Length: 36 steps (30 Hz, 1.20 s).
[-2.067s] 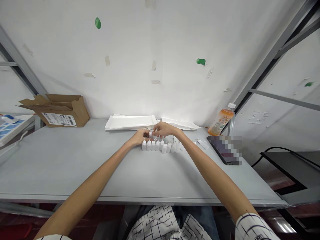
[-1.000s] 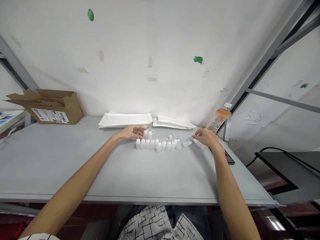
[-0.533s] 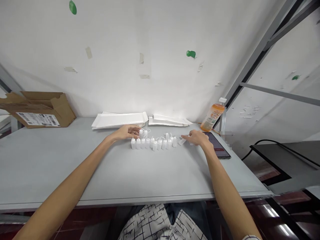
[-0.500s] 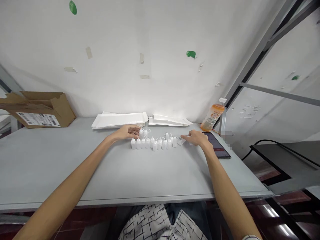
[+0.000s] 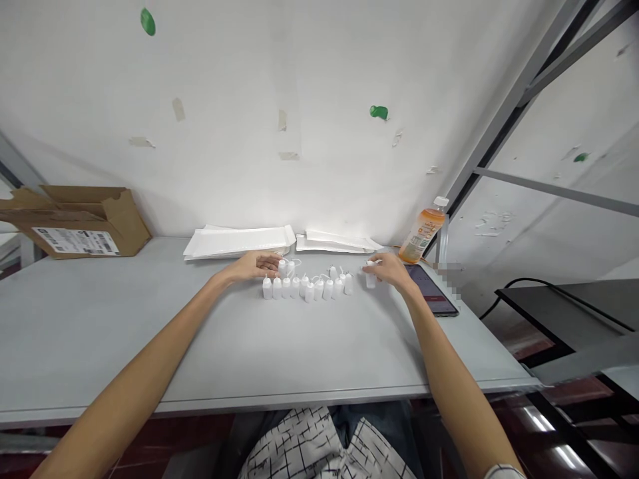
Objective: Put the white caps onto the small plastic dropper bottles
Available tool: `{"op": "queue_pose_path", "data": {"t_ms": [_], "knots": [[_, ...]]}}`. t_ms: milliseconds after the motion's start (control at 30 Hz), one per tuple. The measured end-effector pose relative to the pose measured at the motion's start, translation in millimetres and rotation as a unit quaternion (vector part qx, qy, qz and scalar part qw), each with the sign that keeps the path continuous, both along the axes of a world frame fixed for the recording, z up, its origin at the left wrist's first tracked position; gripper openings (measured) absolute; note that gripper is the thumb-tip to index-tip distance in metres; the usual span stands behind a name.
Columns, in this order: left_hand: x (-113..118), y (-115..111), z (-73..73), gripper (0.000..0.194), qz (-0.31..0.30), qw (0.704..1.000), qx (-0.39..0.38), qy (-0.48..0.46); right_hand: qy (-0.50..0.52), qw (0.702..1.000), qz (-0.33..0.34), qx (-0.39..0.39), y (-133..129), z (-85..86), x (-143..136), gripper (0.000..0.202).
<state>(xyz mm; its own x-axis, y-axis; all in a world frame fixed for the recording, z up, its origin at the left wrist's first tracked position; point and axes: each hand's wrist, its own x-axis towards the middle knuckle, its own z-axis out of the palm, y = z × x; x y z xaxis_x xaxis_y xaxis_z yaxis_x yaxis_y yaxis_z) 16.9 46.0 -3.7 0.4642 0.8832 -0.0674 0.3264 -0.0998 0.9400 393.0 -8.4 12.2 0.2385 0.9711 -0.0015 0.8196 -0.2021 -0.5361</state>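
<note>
Right hand is pinching, partly obscuring, a bottle. Left hand is curving near table's rear edge, thumb apart from fingers.

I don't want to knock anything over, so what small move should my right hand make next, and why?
I'd probably ease the small white bottle in your right hand left toward the row of bottles: it looks roughly upright, and there is a gap between it and the row's right end. Your left hand is beside two more bottles behind the row.
</note>
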Motion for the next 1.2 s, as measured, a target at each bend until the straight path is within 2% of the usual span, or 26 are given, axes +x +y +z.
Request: {"op": "queue_pose_path", "data": {"t_ms": [100, 233, 367, 500, 700, 867, 967, 1100, 1200], "knots": [[-2, -1, 1.7, 0.067, -0.012, 1.0, 0.012, 0.004, 0.073, 0.994, 0.014, 0.079, 3, -0.8, 0, 0.037], [-4, -4, 8.8, 0.068, -0.016, 1.0, 0.02, 0.008, 0.16, 0.971, 0.043, 0.175, 1, 2.0, -8, 0.044], [-4, -7, 15.1, 0.067, -0.003, 0.999, 0.036, -0.006, 0.259, 0.939, 0.074, 0.214, -1, 8.3, -20, 0.049], [-1, -10, 18.0, 0.06, 0.038, 0.996, 0.075, -0.027, 0.336, 0.908, 0.105, 0.229, 1, 15.2, -36, 0.049], [9, -16, 23.5, 0.052, 0.053, 0.988, 0.142, -0.039, 0.32, 0.91, 0.182, 0.192, 7, 36.1, -69, 0.041], [16, -28, 38.7, 0.045, 0.101, 0.967, 0.228, -0.041, 0.309, 0.9, 0.236, 0.196, -4, 61.3, -107, 0.035], [22, -40, 49.5, 0.039, 0.07, 0.962, 0.259, -0.05, 0.298, 0.894, 0.271, 0.195, -14, 71.2, -133, 0.031], [31, -50, 54.8, 0.034, 0.043, 0.96, 0.272, -0.055, 0.297, 0.887, 0.302, 0.185, -19, 72.2, -160, 0.027], [30, -49, 54.7, 0.034, 0.039, 0.961, 0.271, -0.046, 0.312, 0.879, 0.303, 0.196, -15, 66.1, -166, 0.031]]}}
